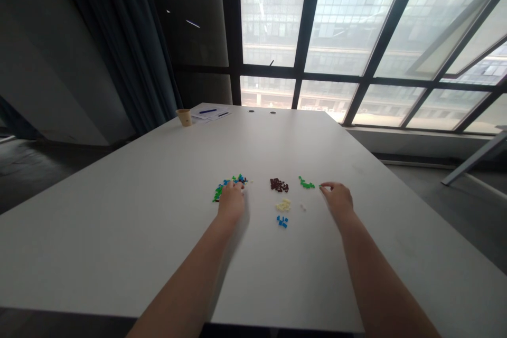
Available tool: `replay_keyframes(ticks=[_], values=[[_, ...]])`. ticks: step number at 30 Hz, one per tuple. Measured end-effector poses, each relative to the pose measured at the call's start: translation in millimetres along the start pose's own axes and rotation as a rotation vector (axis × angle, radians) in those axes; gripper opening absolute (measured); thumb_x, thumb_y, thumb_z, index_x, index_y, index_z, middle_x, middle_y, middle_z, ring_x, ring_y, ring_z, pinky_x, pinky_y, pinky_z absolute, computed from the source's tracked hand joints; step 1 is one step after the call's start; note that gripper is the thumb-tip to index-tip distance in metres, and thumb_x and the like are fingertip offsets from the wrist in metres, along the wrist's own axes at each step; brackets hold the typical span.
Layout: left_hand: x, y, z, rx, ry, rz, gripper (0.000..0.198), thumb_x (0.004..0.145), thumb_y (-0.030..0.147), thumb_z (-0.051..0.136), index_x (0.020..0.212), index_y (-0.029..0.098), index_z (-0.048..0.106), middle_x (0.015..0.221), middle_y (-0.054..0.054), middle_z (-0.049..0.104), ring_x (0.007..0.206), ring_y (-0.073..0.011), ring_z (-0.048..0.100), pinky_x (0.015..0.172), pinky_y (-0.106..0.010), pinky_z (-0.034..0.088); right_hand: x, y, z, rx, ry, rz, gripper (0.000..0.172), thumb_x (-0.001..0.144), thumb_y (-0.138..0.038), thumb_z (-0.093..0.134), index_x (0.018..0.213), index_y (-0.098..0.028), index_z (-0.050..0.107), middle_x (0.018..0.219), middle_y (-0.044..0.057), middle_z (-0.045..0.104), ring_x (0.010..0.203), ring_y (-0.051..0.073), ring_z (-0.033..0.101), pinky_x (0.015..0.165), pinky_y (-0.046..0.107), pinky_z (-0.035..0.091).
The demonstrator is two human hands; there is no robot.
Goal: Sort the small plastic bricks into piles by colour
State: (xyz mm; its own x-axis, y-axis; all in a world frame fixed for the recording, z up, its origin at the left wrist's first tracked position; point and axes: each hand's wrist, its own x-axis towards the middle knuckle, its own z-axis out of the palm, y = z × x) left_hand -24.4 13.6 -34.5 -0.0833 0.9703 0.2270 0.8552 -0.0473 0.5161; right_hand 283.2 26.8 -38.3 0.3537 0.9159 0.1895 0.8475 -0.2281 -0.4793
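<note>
Pinching spot: a small, bright-green, plastic-looking piece (320, 186) is sitting at the very tips of the right hand (337, 198), not deeper among the fingers.
Right grip: thumb and forefinger are meeting on that piece, presumably because so small a part is calling for fingertips rather than a full grasp.
Green row: a loose, curved string of bright-green pieces (307, 185) is lying just left of the pinch, so the held piece seems to be joining its own colour.
Colour piles: dark-brown pieces (279, 185), pale-cream pieces (283, 205) and bright-blue pieces (282, 222) are forming separate clusters between the hands, likely spaced to stop colours mixing; tiny pale-pink pieces (303, 207) are lying right of the cream.
Mixed heap: a jumble of green, blue and dark pieces (218, 193) is spreading beneath and around the left hand (232, 200); whether its fingers are gripping anything, I cannot tell.
White surface: a broad, smooth white table (119, 232) is carrying everything.
Far corner: a tan cup (184, 118), white paper sheets (206, 116) and a slim blue pen (208, 111) are resting well apart, probably out of the way.
</note>
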Motion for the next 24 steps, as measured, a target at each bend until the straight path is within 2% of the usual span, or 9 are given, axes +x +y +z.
replay_keyframes(ticks=[3, 8, 13, 17, 19, 21, 24], values=[[-0.5, -4.3, 1.9, 0.133, -0.046, -0.076, 0.014, 0.071, 0.009, 0.044, 0.075, 0.015, 0.056, 0.086, -0.012, 0.054, 0.08, -0.0227, 0.047, 0.074, -0.033, 0.034, 0.4, 0.9, 8.8, -0.044, -0.046, -0.019, 0.025, 0.073, -0.034, 0.055, 0.087, -0.021, 0.071, 0.081, 0.011, 0.067, 0.074, 0.022, 0.06, 0.062, 0.03, 0.039], [1.6, 0.2, -0.8, 0.102, -0.089, -0.071, 0.014, 0.068, 0.006, 0.043, 0.062, 0.016, 0.051, 0.069, -0.006, 0.049, 0.067, -0.0175, 0.044, 0.066, -0.029, 0.031, 3.3, 0.9, 11.5, -0.039, -0.016, -0.055, 0.03, 0.074, -0.036, 0.053, 0.093, -0.02, 0.069, 0.083, 0.011, 0.067, 0.075, 0.021, 0.059, 0.063, 0.03, 0.04], [3.9, -2.5, -2.1, -0.176, -0.04, -0.106, 0.017, 0.062, 0.004, 0.045, 0.054, 0.018, 0.049, 0.058, -0.003, 0.046, 0.063, -0.0164, 0.043, 0.065, -0.028, 0.031, 3.0, -0.6, -4.0, 0.06, 0.103, -0.06, 0.036, 0.075, -0.04, 0.047, 0.088, -0.016, 0.07, 0.067, 0.008, 0.063, 0.06, 0.018, 0.055, 0.056, 0.027, 0.037], [4.8, -1.7, -3.1, -0.223, 0.0, -0.064, 0.021, 0.062, 0.001, 0.044, 0.065, 0.017, 0.056, 0.074, -0.006, 0.056, 0.074, -0.0182, 0.048, 0.074, -0.03, 0.035, -4.1, -11.8, -15.9, 0.161, 0.164, -0.088, 0.042, 0.073, -0.044, 0.045, 0.084, -0.012, 0.07, 0.055, 0.004, 0.056, 0.051, 0.015, 0.049, 0.051, 0.026, 0.033], [4.3, 3.6, -3.3, -0.289, 0.024, -0.019, 0.023, 0.064, 0.001, 0.043, 0.071, 0.017, 0.058, 0.083, -0.007, 0.058, 0.08, -0.0181, 0.05, 0.079, -0.03, 0.036, -10.4, -21.2, -17.8, 0.21, 0.131, -0.133, 0.041, 0.072, -0.045, 0.046, 0.082, -0.013, 0.07, 0.053, 0.003, 0.054, 0.049, 0.014, 0.047, 0.05, 0.025, 0.032], [2.4, 12.0, -1.7, -0.453, 0.025, 0.003, 0.022, 0.065, 0.003, 0.045, 0.074, 0.017, 0.059, 0.088, -0.006, 0.059, 0.082, -0.0168, 0.052, 0.081, -0.03, 0.038, -18.6, -32.4, -17.1, 0.267, 0.07, -0.194, 0.039, 0.072, -0.044, 0.048, 0.082, -0.014, 0.07, 0.054, 0.003, 0.056, 0.049, 0.013, 0.047, 0.05, 0.024, 0.033], [-3.6, 27.0, 4.5, -0.785, -0.07, -0.059, 0.015, 0.064, 0.008, 0.056, 0.075, 0.017, 0.06, 0.084, -0.005, 0.06, 0.078, -0.0146, 0.054, 0.078, -0.028, 0.041, -32.9, -49.7, -13.2, 0.352, -0.034, -0.312, 0.036, 0.074, -0.041, 0.048, 0.082, -0.014, 0.07, 0.055, 0.002, 0.057, 0.049, 0.012, 0.046, 0.049, 0.023, 0.033]])
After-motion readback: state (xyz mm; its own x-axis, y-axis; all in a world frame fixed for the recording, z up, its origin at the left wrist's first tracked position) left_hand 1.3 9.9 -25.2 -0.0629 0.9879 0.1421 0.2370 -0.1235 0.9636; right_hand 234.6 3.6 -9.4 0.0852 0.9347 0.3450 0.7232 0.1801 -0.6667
